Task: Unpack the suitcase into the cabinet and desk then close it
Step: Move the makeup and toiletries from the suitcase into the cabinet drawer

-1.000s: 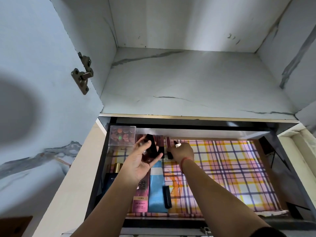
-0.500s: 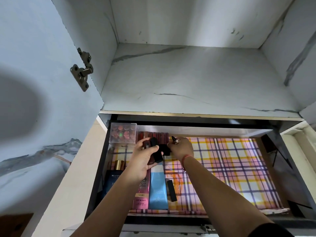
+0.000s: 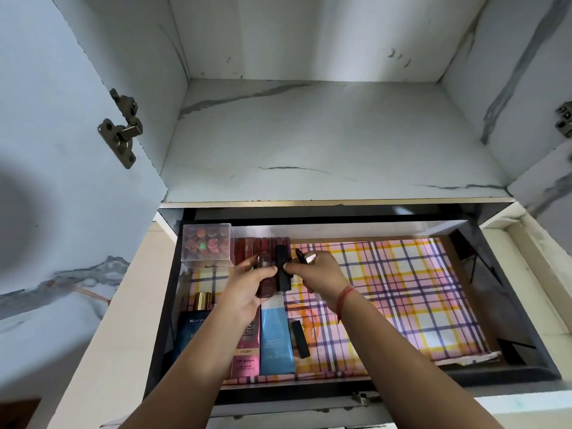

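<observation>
Drawer [image 3: 510, 376], plaid paper liner [image 3: 402, 298]: one pink carton [image 3: 247, 354], one blue tube [image 3: 275, 342], one black stick [image 3: 299, 339] lying flat. Left hand [image 3: 247, 289] grips dark red case [image 3: 266, 286]; right hand [image 3: 318, 274] pinches rectangular black lipstick [image 3: 283, 274]. One clear plastic box [image 3: 207, 243] behind. Marble-look shelf [image 3: 309, 144] above.

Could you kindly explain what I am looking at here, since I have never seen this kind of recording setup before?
No machine here: a person wears one wide-angle camera on the head, looking down at their own bare hands. Below a marbled cabinet shelf, an open drawer lined with plaid paper holds a clear box of round pots, a blue bottle, a pink tube, a blue tube and a black stick. The left hand grips dark red cases; the right hand pinches a black tube beside them.
</observation>
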